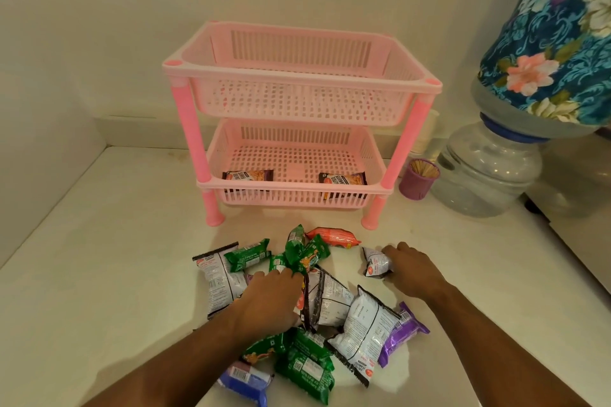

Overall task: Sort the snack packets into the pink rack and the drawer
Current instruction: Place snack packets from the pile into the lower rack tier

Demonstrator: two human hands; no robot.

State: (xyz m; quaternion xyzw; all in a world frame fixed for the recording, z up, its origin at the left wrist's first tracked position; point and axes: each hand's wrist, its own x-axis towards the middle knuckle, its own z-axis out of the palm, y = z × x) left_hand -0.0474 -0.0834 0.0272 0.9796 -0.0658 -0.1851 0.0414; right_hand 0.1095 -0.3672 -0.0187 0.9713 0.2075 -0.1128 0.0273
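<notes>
**A:** Nearest us lay the blue packet (244, 379), at the front edge of the heap beside a green packet (305, 370). Where were our fingers?

**B:** Our left hand (268, 297) was down in the middle of the pile, fingers (287, 274) curled into the green packets there. We judged it to be gripping one, though which exactly we couldn't tell. Our right hand (413, 266) had its fingers (391, 251) wrapped round a small white packet (375, 263), set apart from the heap on the right.

**A:** And outward from there?

**B:** More white packets, a purple packet (401, 335) at the right edge, an orange packet (334, 236) at the far side, all loose on the worktop (109, 274). Beyond stood the pink rack (299, 122): top basket showing nothing inside, lower basket holding two brown packets (248, 175), one at each end. We saw no drawer.

**A:** How did we expect them to handle?

**B:** Light, puffed, with slick crinkly film. Squeezed in the middle they'd give and might slip or crush what's inside, so we reckoned the flat crimped end seams, or a gentle hold across the width, were the better places.

**A:** Anything nearby to mind?

**B:** A purple cup of toothpicks (419, 179) just right of the rack, and a water jug (486, 172) under a floral cover (558, 36).
</notes>
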